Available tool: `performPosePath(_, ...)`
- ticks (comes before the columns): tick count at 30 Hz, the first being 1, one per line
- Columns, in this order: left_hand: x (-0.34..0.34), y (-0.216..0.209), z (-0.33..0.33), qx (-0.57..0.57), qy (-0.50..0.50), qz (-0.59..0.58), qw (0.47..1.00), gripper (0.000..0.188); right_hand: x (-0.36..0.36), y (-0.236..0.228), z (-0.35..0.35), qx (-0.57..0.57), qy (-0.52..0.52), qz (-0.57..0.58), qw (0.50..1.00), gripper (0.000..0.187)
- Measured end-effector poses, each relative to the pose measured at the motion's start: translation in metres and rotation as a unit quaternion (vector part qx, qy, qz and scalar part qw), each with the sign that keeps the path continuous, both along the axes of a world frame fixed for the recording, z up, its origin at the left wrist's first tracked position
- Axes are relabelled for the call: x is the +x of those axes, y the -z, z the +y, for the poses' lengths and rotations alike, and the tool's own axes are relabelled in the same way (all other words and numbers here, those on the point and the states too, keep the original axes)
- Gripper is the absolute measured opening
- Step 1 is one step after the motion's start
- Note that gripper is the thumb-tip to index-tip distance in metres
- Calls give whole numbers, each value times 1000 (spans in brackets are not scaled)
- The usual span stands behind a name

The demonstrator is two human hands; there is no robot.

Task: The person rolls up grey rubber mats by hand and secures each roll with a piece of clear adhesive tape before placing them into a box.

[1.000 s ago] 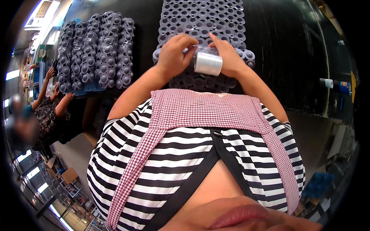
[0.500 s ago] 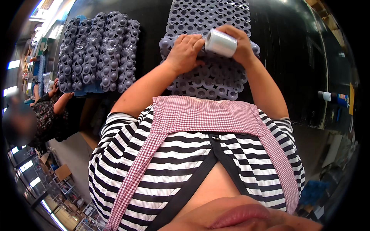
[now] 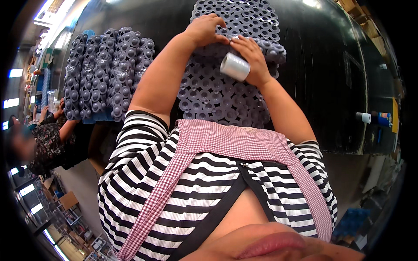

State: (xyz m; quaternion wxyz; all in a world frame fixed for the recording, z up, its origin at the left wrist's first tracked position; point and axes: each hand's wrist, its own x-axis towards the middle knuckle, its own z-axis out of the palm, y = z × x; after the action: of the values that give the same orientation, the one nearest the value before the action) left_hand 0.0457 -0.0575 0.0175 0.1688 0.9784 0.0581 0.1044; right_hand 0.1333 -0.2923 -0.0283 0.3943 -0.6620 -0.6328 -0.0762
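Note:
A grey plastic mat with round suction cups [image 3: 217, 95] lies in front of me, with more of it spreading away at the far side. Across its middle runs a rolled bundle of the same mat [image 3: 272, 51]. My right hand [image 3: 254, 61] holds a roll of clear film [image 3: 235, 67] against the palm side, its fingers stretched over the rolled bundle. At the bundle's left end, my left hand [image 3: 203, 31] is raised with thumb and curved fingers apart. Its thumb tip comes close to the right fingertips. Any film strand between the hands is too fine to make out.
Several rolled mats [image 3: 104, 74] stand side by side at the left on something blue. Another person [image 3: 48, 143] is at the far left, hands near those rolls. A small white roll [image 3: 363, 117] and a blue can-like item [image 3: 384, 119] lie on the black table's [image 3: 318, 108] right side.
My left hand has moved up and away, its fingers lifting off the bundle. The right hand and film roll have come lower and leftward, the roll now below the bundle.

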Motion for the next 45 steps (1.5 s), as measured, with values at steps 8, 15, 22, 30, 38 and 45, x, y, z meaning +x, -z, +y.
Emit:
performPosePath(8,-3,47,-32,89,-35,-219,971,39,120,-3,98,-87,34,346,933,29)
performPosePath(15,25,50,12,124,20,-135,983,78,157,-4,126,12,12,330,944,25)
performPosePath(22,33,11,10,131,61,-174,974,58,76,-26,38,98,-91,72,988,35)
performPosePath(30,-69,-17,-91,-106,78,137,982,56,-49,-17,-101,3,-78,-9,997,44)
performPosePath(38,-22,8,-49,-3,17,-21,1000,32,-49,-9,-76,13,11,11,1000,47)
performPosePath(45,-59,29,-89,21,28,-249,968,21,48,4,3,-26,51,250,966,20)
